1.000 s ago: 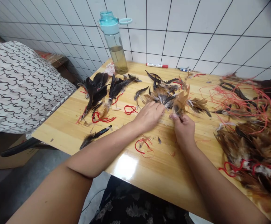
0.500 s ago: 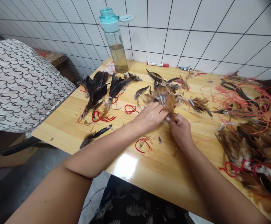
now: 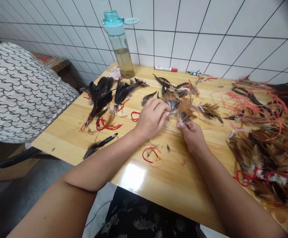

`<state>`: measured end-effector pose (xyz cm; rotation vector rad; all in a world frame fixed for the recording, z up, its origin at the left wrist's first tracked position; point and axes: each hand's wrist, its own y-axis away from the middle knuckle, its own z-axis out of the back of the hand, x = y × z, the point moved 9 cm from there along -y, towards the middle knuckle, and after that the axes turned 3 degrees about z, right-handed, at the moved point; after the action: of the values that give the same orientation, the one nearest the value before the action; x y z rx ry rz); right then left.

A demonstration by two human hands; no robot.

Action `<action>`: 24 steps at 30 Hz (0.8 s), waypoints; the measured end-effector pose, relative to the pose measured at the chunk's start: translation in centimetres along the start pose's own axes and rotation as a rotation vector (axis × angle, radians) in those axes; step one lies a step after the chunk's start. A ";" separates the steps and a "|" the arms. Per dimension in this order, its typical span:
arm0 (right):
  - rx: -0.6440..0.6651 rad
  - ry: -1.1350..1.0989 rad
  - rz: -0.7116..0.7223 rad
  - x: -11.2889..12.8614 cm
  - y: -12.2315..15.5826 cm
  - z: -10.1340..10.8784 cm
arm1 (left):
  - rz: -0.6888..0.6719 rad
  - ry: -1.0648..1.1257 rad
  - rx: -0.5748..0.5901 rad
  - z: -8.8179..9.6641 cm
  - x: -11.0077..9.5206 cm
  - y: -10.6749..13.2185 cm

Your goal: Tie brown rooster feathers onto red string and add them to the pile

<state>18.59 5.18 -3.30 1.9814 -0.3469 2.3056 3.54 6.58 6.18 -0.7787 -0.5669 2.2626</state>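
Observation:
My right hand (image 3: 193,133) pinches the base of a small bunch of brown feathers (image 3: 185,108) between thumb and fingers, tips fanned upward. To its left, my left hand (image 3: 152,118) has its fingertips pressed together beside the loose feather pile (image 3: 170,99); whatever lies in that pinch is too small to make out. Dark feathers, grey fluff and brown ones mix in this pile. A brown-and-black feather cluster (image 3: 210,110) lies right of the bunch. Under my left wrist, a red string loop (image 3: 135,116) is partly covered.
Dark feather bundles (image 3: 100,96) lie at the left, near red strings (image 3: 108,125). A water bottle (image 3: 121,49) and a red-capped marker (image 3: 166,69) stand and lie by the tiled wall. Pink twine (image 3: 255,105), scissors (image 3: 250,96) and a big brown feather heap (image 3: 263,148) fill the right.
My left hand has drawn away to the left from my right hand, leaving a gap between them. The right hand keeps the brown feathers, which now show more fully. The view has shifted slightly.

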 end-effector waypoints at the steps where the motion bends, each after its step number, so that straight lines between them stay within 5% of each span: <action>1: 0.003 -0.037 -0.026 -0.2 0.0 -0.1 | 0.047 0.068 0.020 -0.2 0.5 0.0; 7: 0.086 0.070 0.036 0.1 0.0 -0.7 | 0.310 0.506 0.306 -4.6 2.0 1.0; 13: 0.194 0.170 0.051 0.2 0.2 -1.3 | 0.543 0.919 0.332 -6.8 2.7 2.1; 17: 0.272 0.136 0.060 0.7 0.3 -1.7 | 0.570 1.141 0.317 -7.4 2.3 2.3; 21: 0.281 0.041 0.015 1.0 0.5 -1.7 | 0.526 1.023 0.303 -6.7 2.6 1.9; 24: 0.199 -0.085 -0.086 0.7 0.4 -1.1 | 0.490 0.706 0.117 -3.6 5.0 0.8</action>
<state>17.34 4.94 -2.85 2.1424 -0.0374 2.2871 2.55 10.17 1.25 -1.6876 0.1053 2.1833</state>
